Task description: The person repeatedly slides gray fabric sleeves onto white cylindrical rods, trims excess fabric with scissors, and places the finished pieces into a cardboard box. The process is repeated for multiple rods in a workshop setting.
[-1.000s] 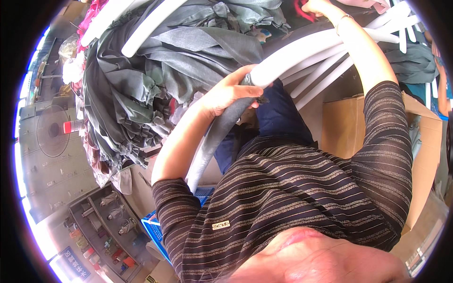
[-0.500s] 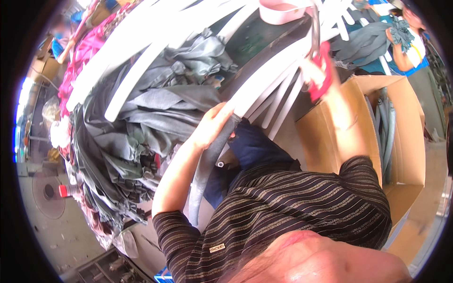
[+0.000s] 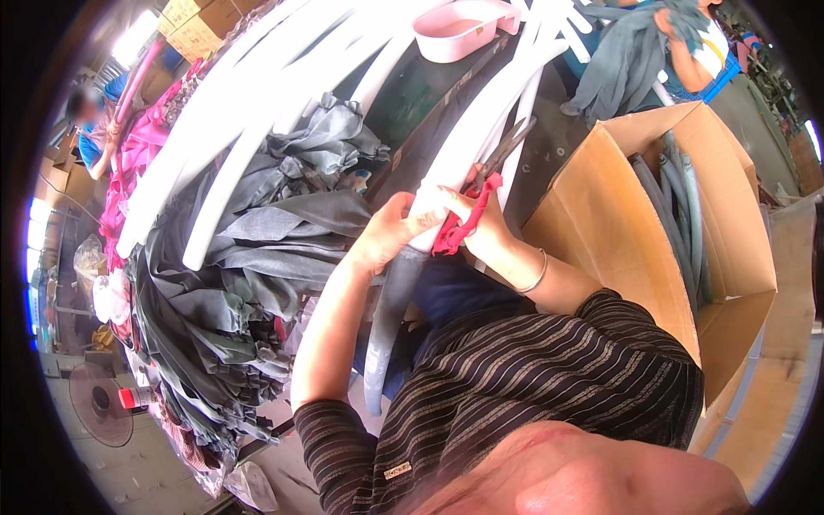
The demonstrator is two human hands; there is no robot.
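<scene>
In front of me a long white foam tube (image 3: 470, 137) slants toward my lap, its near end inside a grey fabric sleeve (image 3: 393, 322). My left hand (image 3: 384, 232) is closed around the tube, thumb across it just above the sleeve's edge. Beside it, my right hand (image 3: 482, 227) grips a pair of scissors (image 3: 508, 153) with red cloth (image 3: 463, 221) wrapped about the handles. The blades point up and away, alongside the tube. The fingertips of my right hand meet the tube close to my left thumb.
A heap of grey fabric sleeves (image 3: 283, 219) lies on the left, under more white tubes (image 3: 232, 129). At right, an open cardboard box (image 3: 614, 227) holds grey-covered tubes (image 3: 678, 206). A pink plastic basin (image 3: 455, 39) sits beyond. Another person (image 3: 687, 47) handles grey fabric at upper right.
My right hand has come down and left from the tubes' far part to the sleeve's edge, bringing the scissors. My left hand still holds the tube, thumb now across it.
</scene>
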